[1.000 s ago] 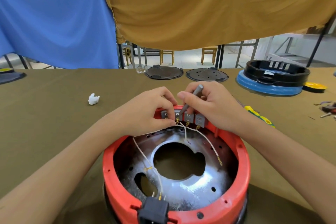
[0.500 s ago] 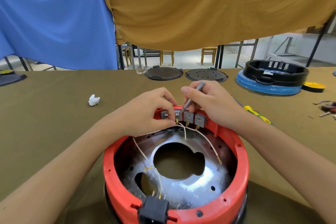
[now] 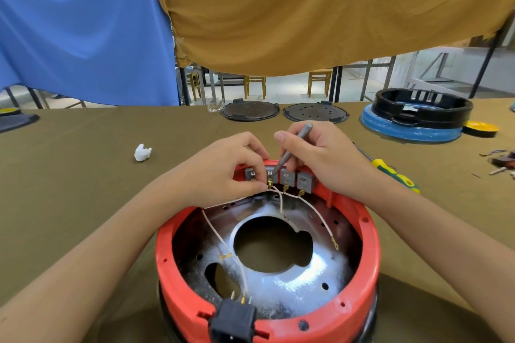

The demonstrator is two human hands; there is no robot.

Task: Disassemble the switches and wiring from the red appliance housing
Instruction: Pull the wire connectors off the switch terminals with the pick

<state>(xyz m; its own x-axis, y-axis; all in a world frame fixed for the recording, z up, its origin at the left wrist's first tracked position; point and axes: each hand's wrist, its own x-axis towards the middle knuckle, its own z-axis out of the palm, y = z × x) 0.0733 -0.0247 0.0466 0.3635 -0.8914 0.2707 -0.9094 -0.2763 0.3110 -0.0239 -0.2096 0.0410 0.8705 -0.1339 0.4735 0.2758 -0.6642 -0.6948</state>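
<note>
Olive-covered workbench [image 3: 83, 175] holds the red housing [image 3: 370, 253] nearest the camera. Four grey switches [image 3: 287, 177] remain mounted at its far rim, white wires [image 3: 320, 214] attached. Left hand [image 3: 223, 172] pinches a terminal; right hand [image 3: 320, 156] grips a metal probe [image 3: 292, 147]. Removal appears barely begun.

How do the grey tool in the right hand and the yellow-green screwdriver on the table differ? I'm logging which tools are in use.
The grey tool is gripped in the right hand, tilted with its tip at the switches; the yellow-green screwdriver lies flat on the table, touched by no hand. The grey tool is plain grey metal all over; the screwdriver has a bright yellow-and-green handle on a thin shaft. Both are slim hand tools.
</note>
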